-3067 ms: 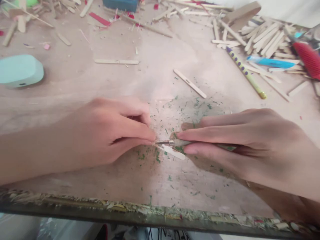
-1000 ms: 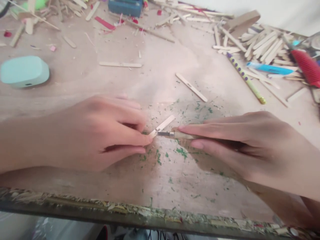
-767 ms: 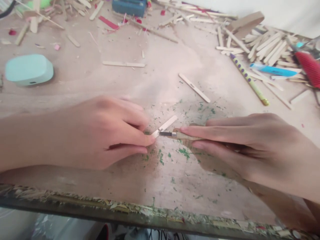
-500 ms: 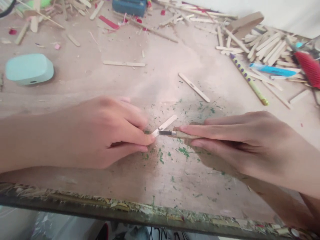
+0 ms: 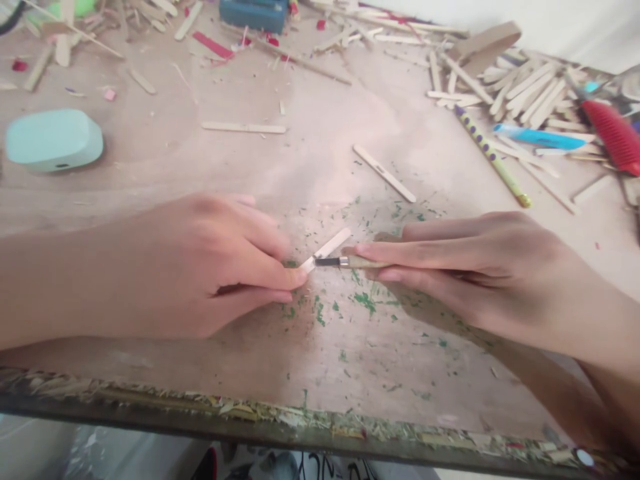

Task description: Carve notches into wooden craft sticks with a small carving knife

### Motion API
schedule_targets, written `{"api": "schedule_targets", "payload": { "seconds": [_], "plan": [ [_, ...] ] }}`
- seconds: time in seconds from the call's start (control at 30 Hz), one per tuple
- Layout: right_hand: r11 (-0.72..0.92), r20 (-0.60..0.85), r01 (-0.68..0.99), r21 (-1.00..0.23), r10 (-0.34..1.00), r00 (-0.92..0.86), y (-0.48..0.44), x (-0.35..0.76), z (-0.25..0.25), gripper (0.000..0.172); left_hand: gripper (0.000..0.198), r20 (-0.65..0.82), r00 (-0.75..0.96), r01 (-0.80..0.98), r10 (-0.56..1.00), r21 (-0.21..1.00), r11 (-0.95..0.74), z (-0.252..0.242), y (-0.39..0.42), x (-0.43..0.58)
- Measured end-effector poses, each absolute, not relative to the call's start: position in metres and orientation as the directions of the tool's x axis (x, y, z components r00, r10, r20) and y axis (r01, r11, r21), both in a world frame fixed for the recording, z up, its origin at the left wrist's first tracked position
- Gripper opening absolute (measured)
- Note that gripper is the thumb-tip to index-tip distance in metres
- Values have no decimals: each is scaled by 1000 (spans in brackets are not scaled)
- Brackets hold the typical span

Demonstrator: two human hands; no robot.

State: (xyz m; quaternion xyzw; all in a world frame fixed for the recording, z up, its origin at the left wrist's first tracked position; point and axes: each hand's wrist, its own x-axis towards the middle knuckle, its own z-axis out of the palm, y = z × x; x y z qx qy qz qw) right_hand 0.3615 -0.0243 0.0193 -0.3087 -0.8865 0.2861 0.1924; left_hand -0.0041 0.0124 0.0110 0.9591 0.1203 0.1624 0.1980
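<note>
Between thumb and fingers, my left hand pinches one end of a pale wooden popsicle stick against the tabletop. The stick slants up to the right, its lower end hidden under my fingertips. My right hand grips a small carving knife with a light wooden handle, a silver collar and a dark blade. The blade's tip touches the stick close to my left thumb. Another popsicle stick, with a small slot in its middle, lies beyond my hands. Green shavings are scattered beneath and around them.
A mint-coloured case sits at the left. Farther back lie a popsicle stick and a blue block. To the right are a dotted pencil, a blue pen-like tool, a red-handled tool and piled sticks. Shavings line the table's front edge.
The whole view has shifted slightly, so most things sit a little farther left. Both hands keep their grips, and the blade stays against the stick at nearly the same spot.
</note>
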Motion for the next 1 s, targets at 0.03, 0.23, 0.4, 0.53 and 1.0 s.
{"api": "schedule_targets", "payload": {
  "seconds": [0.03, 0.23, 0.4, 0.53, 1.0],
  "plan": [
    [641, 162, 443, -627, 663, -731, -24, 363, 19, 44, 46, 262, 921, 160, 287, 418, -894, 11, 12, -4],
    [646, 160, 441, -623, 657, -737, -23, 365, 17, 42, 45, 259, 919, 166, 299, 434, -886, 11, 12, -2],
    [667, 160, 445, -598, 643, -749, -27, 360, 24, 30, 37, 240, 931, 153, 277, 432, -889, 10, 13, -3],
    [676, 148, 505, -537, 664, -733, -30, 364, 25, 28, 46, 260, 918, 170, 298, 422, -890, 9, 14, -3],
    [654, 146, 521, -548, 688, -711, -32, 366, 21, 51, 57, 282, 914, 166, 291, 396, -903, 7, 14, -2]
  ]
}}
